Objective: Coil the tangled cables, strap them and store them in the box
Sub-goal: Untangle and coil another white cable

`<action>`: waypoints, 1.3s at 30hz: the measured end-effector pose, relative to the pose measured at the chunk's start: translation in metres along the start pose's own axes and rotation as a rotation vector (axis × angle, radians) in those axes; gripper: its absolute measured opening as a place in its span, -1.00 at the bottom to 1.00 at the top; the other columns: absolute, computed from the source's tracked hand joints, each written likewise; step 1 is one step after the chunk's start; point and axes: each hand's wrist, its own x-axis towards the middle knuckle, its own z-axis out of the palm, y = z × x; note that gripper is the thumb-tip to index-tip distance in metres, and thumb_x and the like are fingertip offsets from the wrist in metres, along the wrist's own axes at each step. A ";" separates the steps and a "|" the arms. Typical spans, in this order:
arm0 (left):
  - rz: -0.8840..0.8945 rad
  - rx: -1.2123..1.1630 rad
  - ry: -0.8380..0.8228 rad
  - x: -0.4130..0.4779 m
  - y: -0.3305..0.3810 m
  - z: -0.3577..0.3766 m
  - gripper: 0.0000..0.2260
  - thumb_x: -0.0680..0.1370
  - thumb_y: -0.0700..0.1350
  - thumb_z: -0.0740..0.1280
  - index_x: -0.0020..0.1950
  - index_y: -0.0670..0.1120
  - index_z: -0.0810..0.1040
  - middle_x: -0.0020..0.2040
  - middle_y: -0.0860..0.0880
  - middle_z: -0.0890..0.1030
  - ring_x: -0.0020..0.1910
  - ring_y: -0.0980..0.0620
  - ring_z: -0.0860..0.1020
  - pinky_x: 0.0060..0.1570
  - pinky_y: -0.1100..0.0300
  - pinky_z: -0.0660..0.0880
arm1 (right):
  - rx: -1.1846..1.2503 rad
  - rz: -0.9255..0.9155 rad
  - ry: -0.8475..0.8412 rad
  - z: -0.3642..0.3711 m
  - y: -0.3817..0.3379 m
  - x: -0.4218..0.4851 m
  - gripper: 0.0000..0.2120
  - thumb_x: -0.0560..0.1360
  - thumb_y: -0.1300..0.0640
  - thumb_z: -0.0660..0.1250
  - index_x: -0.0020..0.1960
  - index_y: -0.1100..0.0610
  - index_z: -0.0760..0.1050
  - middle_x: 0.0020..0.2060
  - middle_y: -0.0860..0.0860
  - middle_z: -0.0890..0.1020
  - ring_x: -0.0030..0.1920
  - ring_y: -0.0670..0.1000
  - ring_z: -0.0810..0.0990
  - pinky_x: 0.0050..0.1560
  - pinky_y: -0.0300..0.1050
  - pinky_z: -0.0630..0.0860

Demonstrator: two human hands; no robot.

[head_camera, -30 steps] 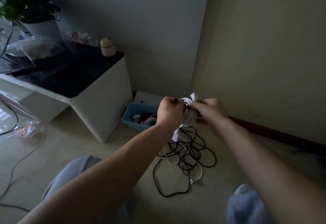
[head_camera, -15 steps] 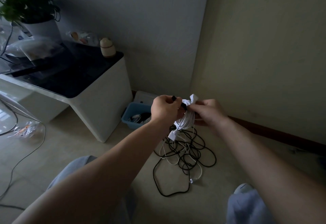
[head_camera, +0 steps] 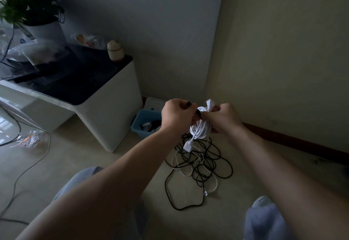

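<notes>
no readable text, labels, brands, numbers or signs anywhere

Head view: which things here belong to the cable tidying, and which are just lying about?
Job: white cable coil, black strap, held between left hand and right hand; tangled cables on floor; blue box.
Lying about: potted plant, white cabinet, small jar, plastic bag.

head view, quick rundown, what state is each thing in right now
white cable: coiled, held up off the floor, one plug hanging below
strap: at the coil's top, one end in the left hand
left hand: grips the strap
right hand: holds the coil
box: open, some cables inside
black cables: loose, tangled on the floor, a thin white one among them
</notes>
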 end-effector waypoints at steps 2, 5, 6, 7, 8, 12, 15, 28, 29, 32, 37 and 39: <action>0.014 0.016 -0.002 0.000 -0.002 0.003 -0.83 0.55 -0.19 0.43 -0.25 -0.10 0.62 -0.26 -0.15 0.71 -0.26 -0.11 0.72 -0.10 -0.09 0.68 | -0.020 -0.018 -0.011 0.001 -0.001 -0.002 -0.43 0.09 -0.04 0.47 -0.11 0.40 0.57 -0.19 0.25 0.71 -0.11 0.24 0.72 -0.15 0.36 0.64; 0.022 0.002 -0.006 -0.001 -0.003 0.004 -0.81 0.54 -0.20 0.44 -0.27 -0.07 0.62 -0.28 -0.13 0.71 -0.25 -0.11 0.72 -0.10 -0.08 0.68 | -0.016 -0.018 -0.008 0.000 0.000 -0.001 -0.31 -0.02 -0.08 0.45 -0.06 0.40 0.57 -0.17 0.25 0.71 -0.10 0.23 0.73 -0.14 0.34 0.64; 0.022 -0.002 -0.007 0.000 -0.003 0.003 -0.82 0.54 -0.19 0.44 -0.27 -0.06 0.62 -0.28 -0.12 0.71 -0.24 -0.12 0.72 -0.10 -0.07 0.68 | -0.023 -0.012 -0.009 0.000 0.001 0.000 -0.35 0.02 -0.05 0.49 -0.05 0.38 0.58 -0.16 0.25 0.71 -0.09 0.23 0.73 -0.13 0.34 0.64; 0.020 -0.002 -0.009 0.000 -0.003 0.003 -0.84 0.54 -0.18 0.44 -0.25 -0.07 0.62 -0.27 -0.12 0.71 -0.23 -0.12 0.72 -0.10 -0.06 0.68 | -0.038 -0.007 -0.009 -0.001 0.003 0.001 -0.42 0.09 -0.01 0.53 -0.05 0.37 0.58 -0.16 0.25 0.71 -0.09 0.23 0.73 -0.11 0.33 0.64; 0.014 -0.001 -0.014 0.000 -0.003 0.003 -0.86 0.54 -0.18 0.44 -0.23 -0.08 0.63 -0.27 -0.11 0.72 -0.22 -0.12 0.72 -0.09 -0.04 0.68 | -0.059 -0.001 -0.003 -0.001 0.005 0.002 -0.50 0.16 0.03 0.55 -0.06 0.36 0.59 -0.17 0.24 0.72 -0.10 0.23 0.73 -0.09 0.32 0.65; -0.053 -0.070 -0.051 -0.002 -0.003 0.004 -0.86 0.57 -0.18 0.41 -0.19 -0.12 0.61 -0.23 -0.12 0.71 -0.20 -0.09 0.72 -0.09 0.00 0.68 | -0.072 0.021 0.032 -0.002 0.008 0.006 -0.69 0.20 0.07 0.48 -0.16 0.26 0.63 -0.23 0.17 0.73 -0.18 0.14 0.74 -0.06 0.23 0.67; -0.085 -0.103 -0.052 -0.002 -0.001 0.005 -0.87 0.59 -0.17 0.39 -0.15 -0.13 0.57 -0.20 -0.12 0.69 -0.22 -0.06 0.71 -0.05 -0.05 0.66 | 0.004 0.033 0.007 -0.001 0.011 0.012 -0.88 0.33 0.22 0.51 -0.19 0.26 0.63 -0.20 0.21 0.73 -0.12 0.18 0.74 -0.02 0.27 0.66; -0.079 -0.166 0.014 -0.001 -0.007 0.007 -0.90 0.56 -0.16 0.44 -0.11 -0.16 0.60 -0.16 -0.17 0.71 -0.13 -0.11 0.72 -0.09 0.03 0.68 | 0.342 0.183 -0.081 -0.001 0.003 0.012 -0.83 0.46 0.34 0.49 -0.17 0.17 0.51 -0.51 0.00 0.63 -0.55 -0.10 0.60 -0.58 -0.27 0.48; -0.080 -0.182 0.015 -0.001 -0.006 0.006 -0.90 0.56 -0.16 0.44 -0.10 -0.16 0.59 -0.16 -0.16 0.70 -0.16 -0.07 0.72 -0.11 0.07 0.68 | 0.367 0.188 -0.085 -0.002 0.001 0.011 -0.83 0.47 0.34 0.47 -0.16 0.18 0.51 -0.51 -0.01 0.63 -0.56 -0.10 0.60 -0.58 -0.27 0.48; -0.083 -0.241 -0.003 -0.002 -0.003 0.005 -0.89 0.58 -0.18 0.42 -0.13 -0.17 0.59 -0.28 -0.09 0.70 -0.27 0.03 0.71 -0.19 0.15 0.67 | 0.451 0.206 -0.102 -0.003 0.000 0.008 -0.85 0.48 0.37 0.44 -0.14 0.18 0.52 -0.46 0.03 0.65 -0.53 -0.08 0.63 -0.56 -0.25 0.50; -0.059 -0.248 -0.030 -0.004 0.000 0.005 -0.89 0.60 -0.18 0.39 -0.11 -0.18 0.60 -0.25 -0.09 0.71 -0.22 0.03 0.72 -0.14 0.16 0.67 | 0.485 0.193 -0.136 -0.007 0.001 0.009 -0.87 0.43 0.30 0.49 -0.13 0.16 0.56 -0.40 0.01 0.69 -0.40 -0.04 0.67 -0.40 -0.21 0.59; -0.042 -0.226 -0.044 -0.005 -0.001 0.005 -0.89 0.60 -0.16 0.40 -0.08 -0.18 0.61 -0.19 -0.11 0.73 -0.15 0.01 0.73 -0.09 0.13 0.67 | 0.483 0.190 -0.144 -0.008 0.003 0.010 -0.86 0.41 0.25 0.52 -0.12 0.14 0.57 -0.38 0.00 0.70 -0.37 -0.05 0.67 -0.36 -0.22 0.59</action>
